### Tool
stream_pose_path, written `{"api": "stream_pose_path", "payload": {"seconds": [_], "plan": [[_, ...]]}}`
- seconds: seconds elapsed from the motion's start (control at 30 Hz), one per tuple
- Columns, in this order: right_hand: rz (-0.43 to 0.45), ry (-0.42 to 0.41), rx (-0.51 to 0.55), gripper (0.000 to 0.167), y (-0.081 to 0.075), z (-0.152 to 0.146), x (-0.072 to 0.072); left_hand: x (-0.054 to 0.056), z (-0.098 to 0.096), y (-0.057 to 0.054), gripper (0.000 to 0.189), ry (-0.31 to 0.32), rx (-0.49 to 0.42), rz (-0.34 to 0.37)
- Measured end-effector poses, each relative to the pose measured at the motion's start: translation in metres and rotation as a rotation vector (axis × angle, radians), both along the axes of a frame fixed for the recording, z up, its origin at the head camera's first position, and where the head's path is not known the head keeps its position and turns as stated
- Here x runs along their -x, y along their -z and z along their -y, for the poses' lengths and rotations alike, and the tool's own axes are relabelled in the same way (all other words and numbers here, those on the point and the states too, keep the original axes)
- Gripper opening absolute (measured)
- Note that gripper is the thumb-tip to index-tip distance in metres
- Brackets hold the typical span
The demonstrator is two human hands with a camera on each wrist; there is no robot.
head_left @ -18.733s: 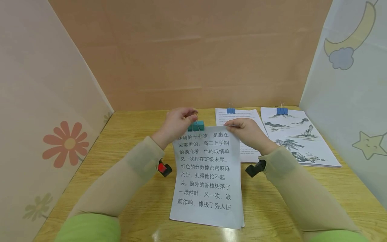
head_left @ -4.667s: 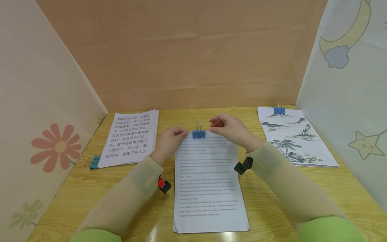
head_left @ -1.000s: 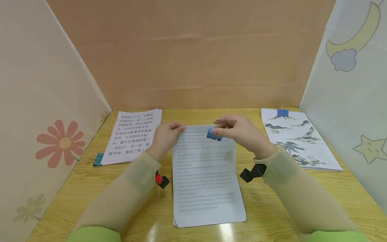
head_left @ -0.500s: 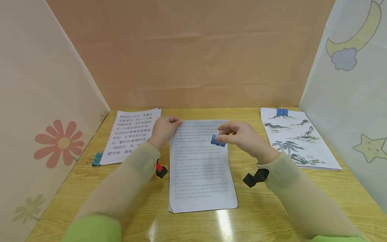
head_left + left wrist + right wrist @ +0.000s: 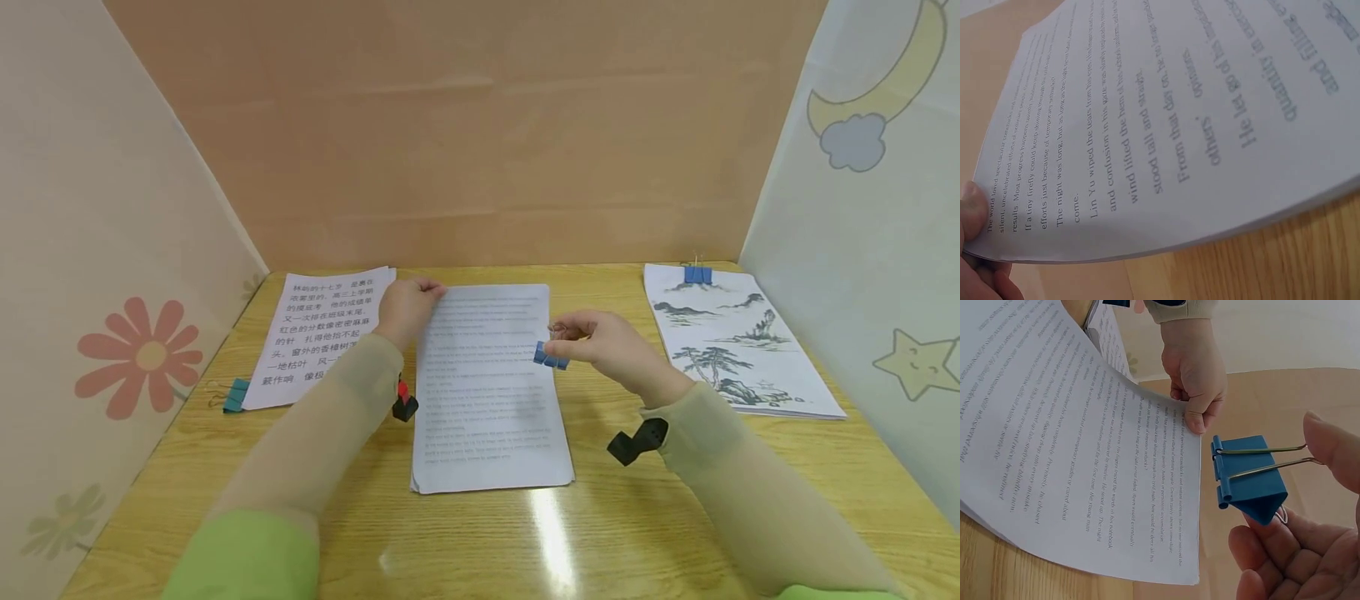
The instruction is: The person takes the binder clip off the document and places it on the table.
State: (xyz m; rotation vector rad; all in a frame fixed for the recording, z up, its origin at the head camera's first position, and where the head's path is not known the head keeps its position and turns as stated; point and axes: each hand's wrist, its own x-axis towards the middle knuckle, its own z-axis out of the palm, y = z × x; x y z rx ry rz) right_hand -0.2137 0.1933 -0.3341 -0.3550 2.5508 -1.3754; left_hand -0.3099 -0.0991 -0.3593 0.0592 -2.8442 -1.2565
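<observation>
Pinching the loose papers [image 5: 487, 392] by just one corner, the left hand [image 5: 408, 308] risks them fanning out beside it while the right hand [image 5: 611, 346] pinches the clip [image 5: 1254, 475].

1. Sheets of paper [image 5: 487, 392] in the middle: smooth and matt.
2. Blue clip [image 5: 1254, 487] at right: smooth, metal-looking body, shiny metal wire handles [image 5: 1263, 450].
3. Table [image 5: 465, 546]: wood-grained and glossy, light streaking its near side.
4. Far wall [image 5: 480, 158]: matt, faintly creased, paper-like.
5. Sleeves [image 5: 315, 425]: thin, matt cloth.
</observation>
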Motion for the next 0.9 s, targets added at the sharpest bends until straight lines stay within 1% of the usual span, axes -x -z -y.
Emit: {"api": "stream_pose_path", "payload": {"seconds": [0.13, 0.27, 0.43, 0.6, 0.83, 0.9], "plan": [[0.022, 0.008, 0.001, 0.071, 0.005, -0.003, 0.002, 0.008, 0.001, 0.006, 0.025, -0.012, 0.023, -0.014], [0.042, 0.015, 0.012, 0.070, 0.010, -0.005, 0.004, 0.014, 0.001, 0.012, 0.024, -0.022, 0.034, -0.020], [0.047, 0.024, 0.007, 0.066, 0.015, -0.008, 0.007, 0.018, 0.001, 0.016, 0.022, -0.029, 0.035, -0.006], [0.061, 0.034, -0.001, 0.067, 0.020, -0.010, 0.011, 0.020, 0.001, 0.021, 0.022, -0.035, 0.031, 0.020], [0.101, 0.050, -0.008, 0.075, 0.028, -0.016, 0.018, 0.032, 0.003, 0.036, 0.023, -0.042, 0.108, -0.025], [0.125, 0.054, -0.019, 0.076, 0.031, -0.019, 0.021, 0.033, 0.004, 0.038, 0.024, -0.043, 0.108, -0.013]]}}
